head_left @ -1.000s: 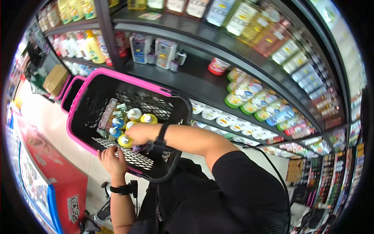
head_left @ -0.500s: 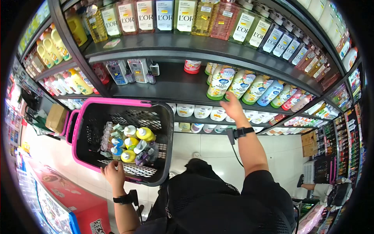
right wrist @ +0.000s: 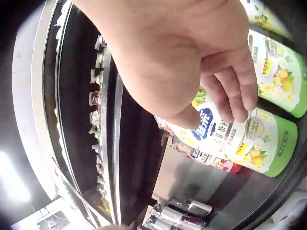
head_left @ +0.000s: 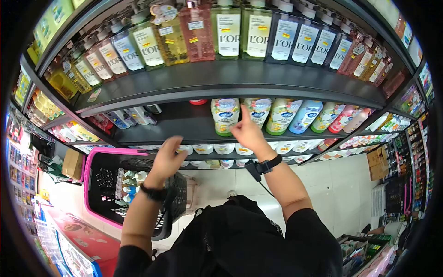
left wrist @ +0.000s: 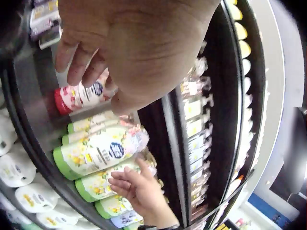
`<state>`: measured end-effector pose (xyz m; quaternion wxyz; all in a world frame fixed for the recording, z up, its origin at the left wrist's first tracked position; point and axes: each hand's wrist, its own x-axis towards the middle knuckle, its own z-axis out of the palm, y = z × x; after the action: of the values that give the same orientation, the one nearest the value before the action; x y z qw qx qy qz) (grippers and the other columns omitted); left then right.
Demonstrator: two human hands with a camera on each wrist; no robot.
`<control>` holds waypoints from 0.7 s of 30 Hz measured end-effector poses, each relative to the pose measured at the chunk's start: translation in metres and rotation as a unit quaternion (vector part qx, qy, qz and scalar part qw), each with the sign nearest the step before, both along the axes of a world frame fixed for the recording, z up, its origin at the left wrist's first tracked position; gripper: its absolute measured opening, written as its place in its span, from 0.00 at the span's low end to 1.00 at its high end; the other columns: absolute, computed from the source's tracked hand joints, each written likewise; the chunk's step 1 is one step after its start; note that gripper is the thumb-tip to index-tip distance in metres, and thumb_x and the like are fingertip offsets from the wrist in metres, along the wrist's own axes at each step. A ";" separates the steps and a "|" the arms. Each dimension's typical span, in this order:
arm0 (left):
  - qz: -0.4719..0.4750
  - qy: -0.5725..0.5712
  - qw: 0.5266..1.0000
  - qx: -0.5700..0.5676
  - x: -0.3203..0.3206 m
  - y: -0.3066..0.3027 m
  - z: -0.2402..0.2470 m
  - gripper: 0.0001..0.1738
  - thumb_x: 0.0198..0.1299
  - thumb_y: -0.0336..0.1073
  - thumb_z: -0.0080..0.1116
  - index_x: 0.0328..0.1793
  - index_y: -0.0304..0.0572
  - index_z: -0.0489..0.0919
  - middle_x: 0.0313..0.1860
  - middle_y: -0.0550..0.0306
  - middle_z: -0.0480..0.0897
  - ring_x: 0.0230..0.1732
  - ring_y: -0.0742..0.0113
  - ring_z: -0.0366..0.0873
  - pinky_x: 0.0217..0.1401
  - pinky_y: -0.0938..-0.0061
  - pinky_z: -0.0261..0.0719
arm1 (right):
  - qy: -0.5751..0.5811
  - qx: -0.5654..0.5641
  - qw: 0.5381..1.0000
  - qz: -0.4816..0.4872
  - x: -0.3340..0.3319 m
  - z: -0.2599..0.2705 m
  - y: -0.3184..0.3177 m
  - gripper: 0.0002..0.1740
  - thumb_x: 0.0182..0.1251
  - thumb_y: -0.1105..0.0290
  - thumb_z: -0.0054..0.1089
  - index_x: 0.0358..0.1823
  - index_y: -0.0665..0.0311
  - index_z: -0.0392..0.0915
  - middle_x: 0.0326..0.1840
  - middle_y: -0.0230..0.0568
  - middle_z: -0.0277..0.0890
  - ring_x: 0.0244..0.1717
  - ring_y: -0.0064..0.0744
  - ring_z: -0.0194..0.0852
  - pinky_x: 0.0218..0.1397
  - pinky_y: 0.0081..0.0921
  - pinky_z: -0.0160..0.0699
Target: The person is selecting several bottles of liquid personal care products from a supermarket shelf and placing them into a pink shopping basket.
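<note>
My right hand is held in front of the shelf, its fingers overlapping a white bottle with a green base and floral label in the right wrist view. In the head view that front bottle stands upright at the left end of a row, and a similar bottle is behind the fingertips. My left hand is raised above the basket's near corner with nothing in it. The left wrist view has its loosely bent fingers overlapping a red-and-white bottle deeper on the shelf.
A black shopping basket with a pink rim sits to the left, holding several pump bottles. Along the upper shelf stand tall pump bottles. White bottles line the shelf below. A red chest freezer is at lower left.
My right hand came out of the basket and reached right to the bottle row. My left hand let go of the basket rim and rose toward the shelf. The head view shifted right.
</note>
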<state>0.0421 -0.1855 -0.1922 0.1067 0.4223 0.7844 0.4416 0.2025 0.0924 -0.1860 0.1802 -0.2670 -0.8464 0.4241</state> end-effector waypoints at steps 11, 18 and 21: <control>-0.071 -0.204 0.975 0.046 -0.047 0.202 -0.053 0.56 0.52 0.31 0.78 0.82 0.39 0.53 0.65 0.49 0.76 0.64 0.61 0.77 0.66 0.64 0.77 | 0.031 -0.079 0.994 0.076 -0.012 -0.016 0.029 0.53 0.64 0.70 0.64 0.84 0.63 0.38 0.34 0.46 0.84 0.36 0.42 0.86 0.44 0.34 0.81; -0.051 -0.221 0.960 0.165 0.004 0.193 -0.016 0.40 0.47 0.31 0.80 0.65 0.30 0.71 0.59 0.51 0.82 0.55 0.64 0.82 0.60 0.69 0.81 | 0.079 -0.141 0.980 0.112 0.000 -0.020 0.023 0.56 0.64 0.71 0.65 0.84 0.64 0.34 0.33 0.44 0.84 0.34 0.37 0.85 0.44 0.31 0.82; 0.065 -0.102 0.989 0.088 0.030 0.178 -0.011 0.45 0.44 0.36 0.81 0.66 0.32 0.68 0.57 0.44 0.82 0.56 0.58 0.83 0.60 0.66 0.81 | 0.104 -0.160 0.972 0.136 0.005 -0.031 0.021 0.54 0.64 0.73 0.66 0.83 0.67 0.38 0.33 0.44 0.83 0.34 0.34 0.84 0.43 0.29 0.81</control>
<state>0.0724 -0.0072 -0.2036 0.1193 0.3311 0.7532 0.5557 0.2077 0.1135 -0.2167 0.1630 -0.1287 -0.7727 0.5999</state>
